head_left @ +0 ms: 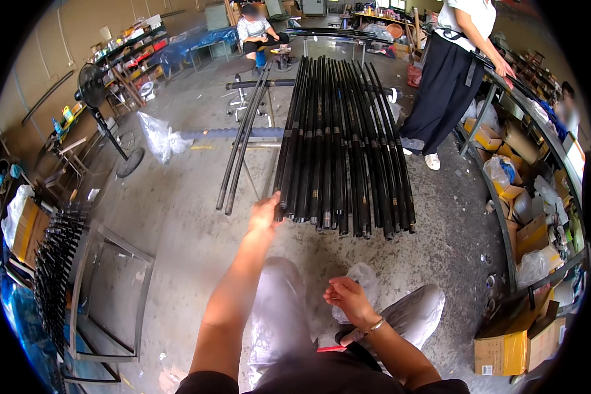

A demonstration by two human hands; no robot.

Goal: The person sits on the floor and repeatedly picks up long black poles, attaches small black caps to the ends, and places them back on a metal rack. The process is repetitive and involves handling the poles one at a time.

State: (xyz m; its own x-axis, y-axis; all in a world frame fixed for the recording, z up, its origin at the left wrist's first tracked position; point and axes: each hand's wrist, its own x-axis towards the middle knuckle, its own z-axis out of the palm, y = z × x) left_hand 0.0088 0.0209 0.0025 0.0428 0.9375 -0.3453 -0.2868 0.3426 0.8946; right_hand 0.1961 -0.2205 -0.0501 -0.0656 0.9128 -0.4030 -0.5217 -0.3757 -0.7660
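Note:
A wide bundle of long black rods (338, 144) lies on a stand in front of me, their near ends pointing at me. My left hand (264, 213) reaches out and grips the near end of the leftmost rod in the bundle. My right hand (347, 297) stays low over my lap, fingers curled around something small that I cannot make out, just in front of a clear plastic bag (363, 276). Two more black rods (243, 144) lie apart to the left of the bundle.
A person in dark trousers (440, 85) stands at the right by a long shelf with cardboard boxes (505, 341). Another person (256, 33) sits at the far back. A standing fan (95, 92), a metal frame (111, 289) and a rack of black rods (52, 276) are on my left.

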